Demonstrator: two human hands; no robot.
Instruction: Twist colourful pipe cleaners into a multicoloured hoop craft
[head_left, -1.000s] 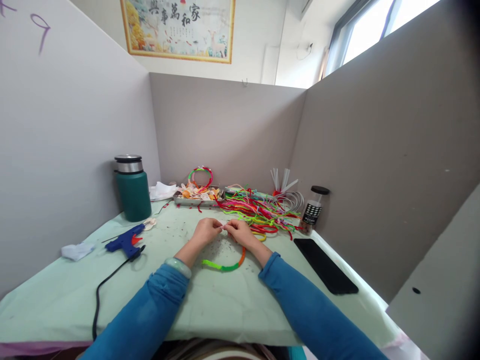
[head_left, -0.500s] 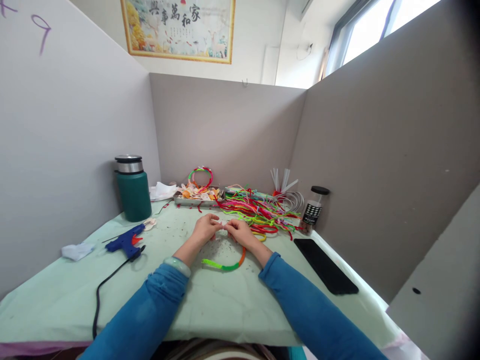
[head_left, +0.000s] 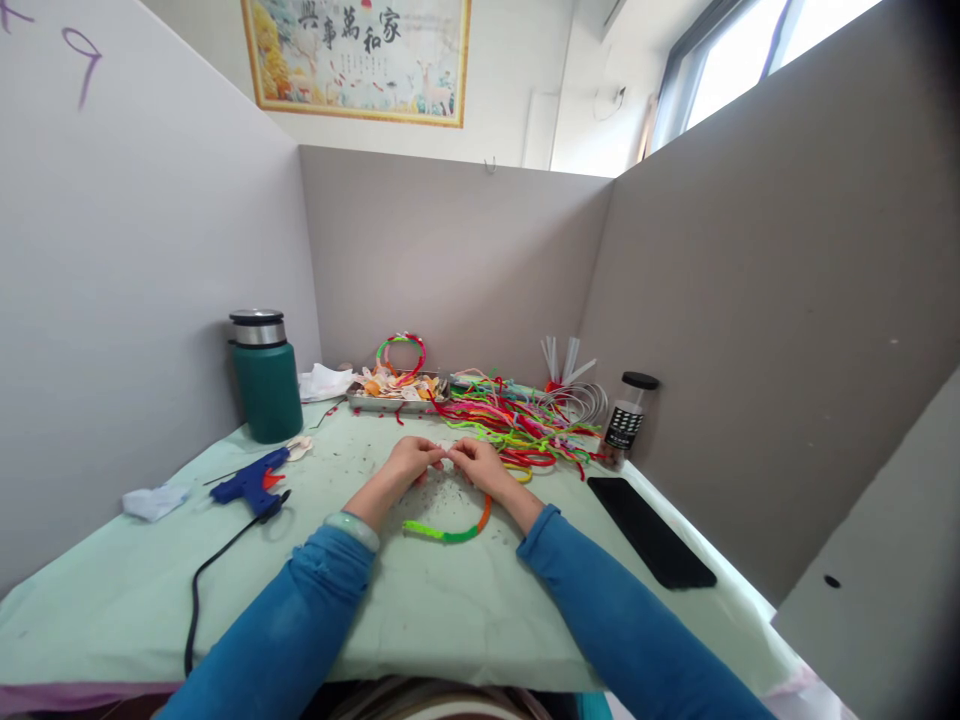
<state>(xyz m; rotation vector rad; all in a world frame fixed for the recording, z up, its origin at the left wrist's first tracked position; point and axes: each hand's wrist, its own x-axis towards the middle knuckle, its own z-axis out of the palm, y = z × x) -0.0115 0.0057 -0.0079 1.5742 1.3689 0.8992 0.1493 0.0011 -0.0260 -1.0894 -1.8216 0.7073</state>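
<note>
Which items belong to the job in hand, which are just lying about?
Job, likely:
small pale piece between left hand and right hand
curved coloured strip
piled fuzzy strips
glue gun, unheld
metal tray

Lying about, likely:
green bottle
flat black slab
black-lidded jar
crumpled white scrap

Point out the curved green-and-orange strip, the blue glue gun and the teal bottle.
Curved green-and-orange strip [head_left: 456,537], head view: on its darker green stretch.
Blue glue gun [head_left: 246,484], head view: on its body.
Teal bottle [head_left: 268,395], head view: on the middle of its side.
</note>
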